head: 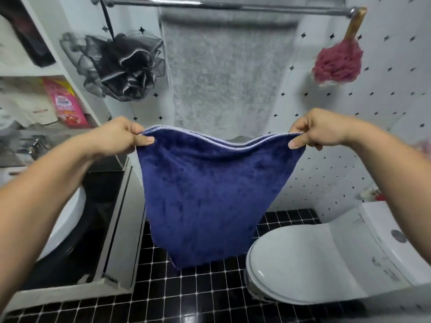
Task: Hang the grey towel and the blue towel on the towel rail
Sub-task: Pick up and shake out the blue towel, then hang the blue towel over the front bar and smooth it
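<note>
Blue towel [210,194] is held up at the centre of the view, folded double, with its pale-trimmed upper edge stretched between both hands and sagging in the middle. The upper corner at nine o'clock is pinched by the left hand [119,136], thumb laid on the near face and fingers curled behind. The corner at three o'clock is pinched in the same grip by the right hand [319,131]. The cloth hangs free below the hands, and its lower end is seen against the black-tiled floor [198,294] at six o'clock. It is well below the rail [210,4] and apart from it.

At twelve o'clock the grey towel [224,73] is draped over the rail and hangs flat before the white wall, directly behind the blue towel. A black pouf [123,66] is hung from the rail by a cord at ten o'clock. A red pouf [338,64] on a wooden handle is hung at the rail's end at two o'clock. A toilet [303,264] with its lid down is seen at four o'clock, a basin [70,217] at eight o'clock, and a shelf [35,71] with a pink packet [65,101] under it at ten o'clock.
</note>
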